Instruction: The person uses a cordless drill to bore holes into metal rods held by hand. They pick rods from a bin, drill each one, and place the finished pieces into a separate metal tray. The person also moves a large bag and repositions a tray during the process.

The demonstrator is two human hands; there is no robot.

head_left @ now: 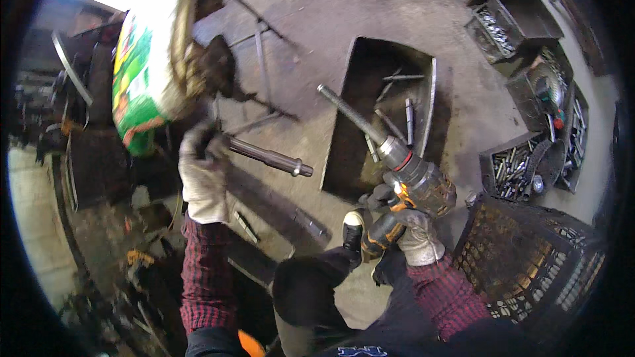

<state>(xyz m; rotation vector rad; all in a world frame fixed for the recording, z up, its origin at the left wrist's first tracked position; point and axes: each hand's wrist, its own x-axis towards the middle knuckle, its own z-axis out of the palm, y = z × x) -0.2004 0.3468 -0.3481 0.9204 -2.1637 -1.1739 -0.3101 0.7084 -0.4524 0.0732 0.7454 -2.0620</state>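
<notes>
My right hand (421, 237), in a pale work glove, grips the handle of a black and orange cordless drill (423, 184). A long grey rod (352, 115) sticks out of the drill's chuck, pointing up and left. On the left, my left hand (204, 182), in a similar glove, is closed round one end of a dark metal shaft (268, 157) with a collar near its free end. The drilled rod and the shaft are apart. Beyond the drill, a dark metal bin (360, 59) on the floor holds several loose metal pins (409, 121).
A white and green sack (149, 59) hangs beside my left hand. Metal boxes of small parts (512, 166) line the right side, with a black plastic crate (509, 251) nearer me. A dark beam (264, 205) and thin metal stand legs (260, 53) are on the left.
</notes>
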